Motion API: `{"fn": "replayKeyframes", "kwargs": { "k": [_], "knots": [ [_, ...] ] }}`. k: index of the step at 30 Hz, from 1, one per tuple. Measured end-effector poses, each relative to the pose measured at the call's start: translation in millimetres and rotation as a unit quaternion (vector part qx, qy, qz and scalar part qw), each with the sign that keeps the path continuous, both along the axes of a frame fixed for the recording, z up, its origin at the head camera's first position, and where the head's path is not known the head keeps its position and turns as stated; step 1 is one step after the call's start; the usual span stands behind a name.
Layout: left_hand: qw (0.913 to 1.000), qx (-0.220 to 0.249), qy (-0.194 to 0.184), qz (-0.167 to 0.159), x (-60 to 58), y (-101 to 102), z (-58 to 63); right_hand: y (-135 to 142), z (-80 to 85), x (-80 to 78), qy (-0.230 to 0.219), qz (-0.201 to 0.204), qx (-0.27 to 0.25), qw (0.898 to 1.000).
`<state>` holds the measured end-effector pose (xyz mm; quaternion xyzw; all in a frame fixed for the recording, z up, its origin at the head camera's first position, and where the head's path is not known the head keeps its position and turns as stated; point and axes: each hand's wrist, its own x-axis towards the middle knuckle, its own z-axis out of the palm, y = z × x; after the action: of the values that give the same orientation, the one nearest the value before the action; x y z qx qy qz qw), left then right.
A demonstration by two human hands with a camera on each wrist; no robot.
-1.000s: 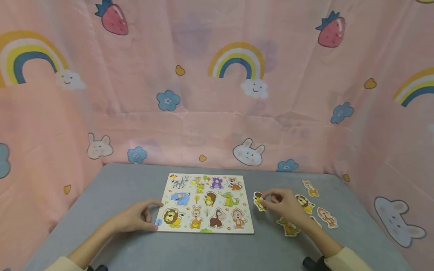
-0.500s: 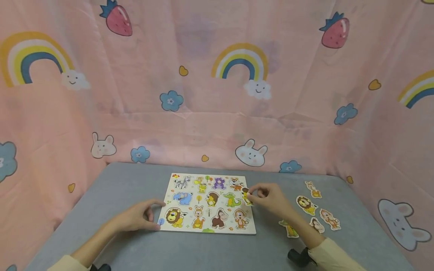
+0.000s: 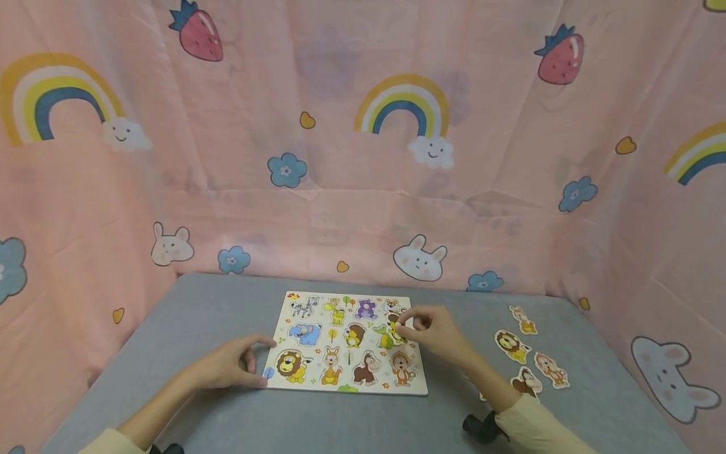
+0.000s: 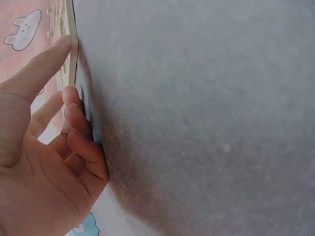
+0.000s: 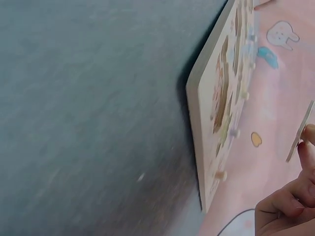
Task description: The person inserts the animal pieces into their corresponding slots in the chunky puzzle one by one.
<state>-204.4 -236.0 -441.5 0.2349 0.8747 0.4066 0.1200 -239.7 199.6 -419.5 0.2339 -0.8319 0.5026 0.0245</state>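
Right hand (image 3: pixel 431 328): thumb and forefinger pinch a flat brown-and-yellow hedgehog-shaped piece (image 3: pixel 393 320), held clear above a cream rectangular wooden animal board (image 3: pixel 315 366), toward 2 o'clock of its centre. Left hand (image 3: pixel 227 364): at the board's 9 o'clock edge, thumb and forefinger spread apart, touching it. Board flat on grey tabletop (image 3: pixel 340 422). A flat yellow, brown-maned lion-shaped piece (image 3: pixel 512 346) lies well apart, at 3 o'clock.

Behind and along both sides of a grey tabletop (image 3: pixel 221 309) hangs a creased pink cloth (image 3: pixel 340 214) printed with strawberries (image 3: pixel 201 39), rainbows (image 3: pixel 401 83), smiling clouds (image 3: pixel 432 152), blue flowers (image 3: pixel 287 170), white rabbit faces (image 3: pixel 420 260) and small orange hearts (image 3: pixel 307 120)
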Motion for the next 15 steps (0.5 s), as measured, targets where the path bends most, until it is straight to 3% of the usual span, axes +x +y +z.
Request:
{"fn": "replayKeyframes", "kwargs": {
  "k": [15],
  "knots": [
    [1.0000,-0.001,0.001,-0.001,-0.5,-0.3,0.1,-32.0,0.7,-8.8,-0.009,0.019,-0.030,0.999]
  ]
}}
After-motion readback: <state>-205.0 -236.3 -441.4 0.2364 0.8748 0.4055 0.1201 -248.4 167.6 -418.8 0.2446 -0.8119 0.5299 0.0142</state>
